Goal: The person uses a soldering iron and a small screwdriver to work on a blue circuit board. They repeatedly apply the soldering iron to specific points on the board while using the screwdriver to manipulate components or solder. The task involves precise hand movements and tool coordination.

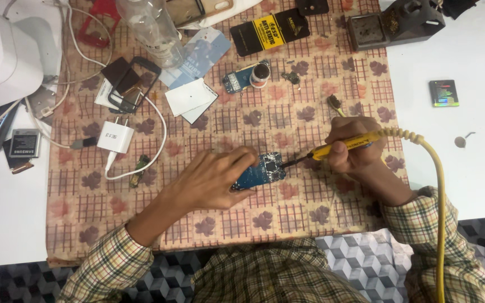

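at the far left a white appliance (1, 56) sits on the white table (7, 224), with a grey phone battery (24, 143) just below it. on the patterned mat (287, 207) lies a white plug-in charger (115, 136) with its white cable (158, 140) looping round, near a black phone frame (136, 84) and a clear plastic bottle (151, 31).

the left hand (211, 179) rests on the mat with fingers curled down, pinning the left edge of a blue circuit board (265, 170) flat against the mat. the board lies at the mat's middle, between the two hands.

the right hand (355, 146) is closed in a pen-like grip round a yellow-handled soldering iron (346, 145), whose dark tip reaches the board's right edge; whether it touches a joint is too small to tell. its coiled yellow cord (436, 179) runs off to the right and down.

further back lie a second small blue board (241, 78), a black and yellow packet (270, 31) and a black iron stand (394, 23). a small dark battery (443, 92) sits on the table at right.

as a judgement, the soldering work on the board is mid-way: the board is bare and out of any casing, parts lie scattered, and reassembly is still left.
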